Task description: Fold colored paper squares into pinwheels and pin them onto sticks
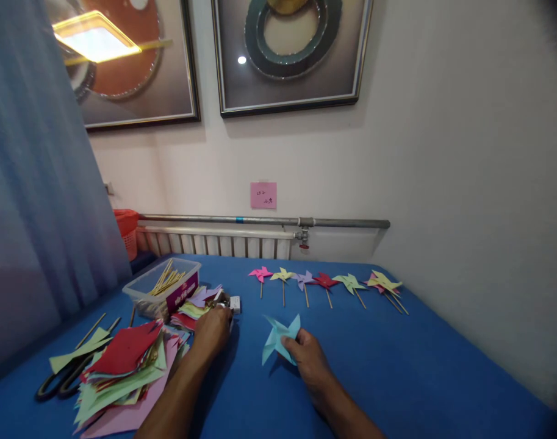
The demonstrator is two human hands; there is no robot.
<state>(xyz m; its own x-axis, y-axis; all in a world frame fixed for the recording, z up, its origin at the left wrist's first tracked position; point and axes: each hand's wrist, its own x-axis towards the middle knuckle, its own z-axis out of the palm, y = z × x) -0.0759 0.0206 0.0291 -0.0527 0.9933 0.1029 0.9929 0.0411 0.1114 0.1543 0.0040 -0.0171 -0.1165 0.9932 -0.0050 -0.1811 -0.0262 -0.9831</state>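
Note:
A light blue paper pinwheel (276, 342) without a stick is pinched between the thumb and fingers of my right hand (309, 361), above the blue tabletop. My left hand (213, 332) reaches to a small white box (235, 304) and some small dark items beside it. Its fingers are curled together, and what they grip, if anything, is hidden. Just left of that hand lie folded paper pieces (194, 311) in yellow, purple and red. A tall stack of coloured paper sheets (127, 350), red on top, lies beside my left forearm.
Finished pinwheels on sticks, one of them red (325, 281), lie in a row at the back right. A clear plastic tub (186, 266) holds wooden sticks. Black-handled scissors (70, 379) lie at left under green paper. A blue curtain (44, 183) hangs along the left side.

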